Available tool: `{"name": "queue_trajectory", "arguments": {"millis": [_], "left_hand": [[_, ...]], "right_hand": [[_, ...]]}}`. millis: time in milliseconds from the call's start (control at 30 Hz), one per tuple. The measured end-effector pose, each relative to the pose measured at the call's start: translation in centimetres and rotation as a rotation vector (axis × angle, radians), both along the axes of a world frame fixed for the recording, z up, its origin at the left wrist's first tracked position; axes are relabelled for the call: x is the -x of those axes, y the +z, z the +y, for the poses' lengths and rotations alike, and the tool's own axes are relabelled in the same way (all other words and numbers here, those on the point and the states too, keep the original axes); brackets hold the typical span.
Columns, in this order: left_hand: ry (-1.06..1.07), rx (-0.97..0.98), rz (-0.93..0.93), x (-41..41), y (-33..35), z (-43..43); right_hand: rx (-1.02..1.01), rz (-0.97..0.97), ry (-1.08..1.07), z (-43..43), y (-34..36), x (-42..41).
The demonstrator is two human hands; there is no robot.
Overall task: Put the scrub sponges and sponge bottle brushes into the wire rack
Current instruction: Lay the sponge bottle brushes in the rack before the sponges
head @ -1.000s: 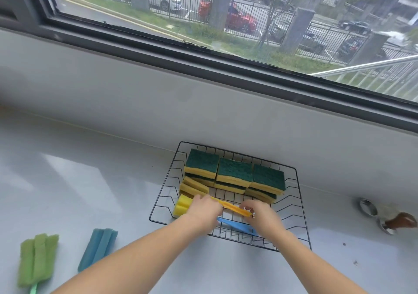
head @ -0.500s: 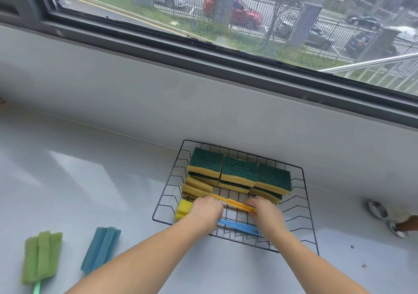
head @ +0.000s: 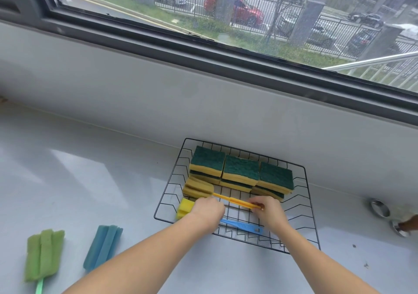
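The wire rack (head: 303,205) sits on the white counter (head: 90,180) against the wall under the window. Along the rack's far side lie stacked scrub sponges (head: 241,173), green tops up. Left of the rack, on the counter, lie a blue bottle brush (head: 103,247) and a green one (head: 43,255), its handle cut off by the frame. Inside the rack, the left hand (head: 209,210) closes around a yellow brush (head: 185,208) just behind the foam; the right hand (head: 268,211) pinches an orange brush handle (head: 235,202). A blue handle (head: 243,225) lies between the wrists, its head hidden.
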State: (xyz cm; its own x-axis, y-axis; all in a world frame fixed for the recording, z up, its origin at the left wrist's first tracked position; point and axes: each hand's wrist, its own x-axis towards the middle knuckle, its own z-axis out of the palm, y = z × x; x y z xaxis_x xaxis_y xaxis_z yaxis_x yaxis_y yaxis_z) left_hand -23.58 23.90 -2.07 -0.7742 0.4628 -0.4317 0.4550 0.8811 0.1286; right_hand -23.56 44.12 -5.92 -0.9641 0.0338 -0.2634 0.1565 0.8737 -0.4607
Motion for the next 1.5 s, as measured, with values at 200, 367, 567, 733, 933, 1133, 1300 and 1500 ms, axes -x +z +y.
{"name": "queue_trajectory", "arguments": {"millis": [200,367,567,733,933,1133,1300,1500], "left_hand": [[-0.012,0.005,-0.003,0.0,0.2,0.0],[-0.019,0.003,-0.005,-0.1,0.4,0.1],[-0.046,0.007,0.010,-0.2,0.5,0.0],[-0.064,0.013,-0.002,-0.3,0.7,-0.1],[0.055,-0.110,-0.018,-0.7,1.8,-0.8],[0.233,-0.559,0.162,-6.4,4.8,-7.3],[0.470,-0.675,0.210,-14.0,5.6,-16.1],[0.796,-0.712,0.192,-21.2,4.2,-22.9]], "right_hand": [[0.103,-0.047,-0.006,0.5,0.3,0.1],[0.120,-0.150,0.069,0.8,0.8,0.2],[-0.126,-0.044,0.168,-0.3,0.6,0.2],[-0.216,-0.001,0.187,-1.0,0.2,0.1],[-0.167,0.017,0.156,-1.8,1.8,-0.9],[-0.055,0.284,0.227,-6.5,6.8,-4.5],[0.042,0.420,0.434,-13.9,10.3,-9.5],[0.159,0.070,0.529,-24.0,5.4,-16.4]]}}
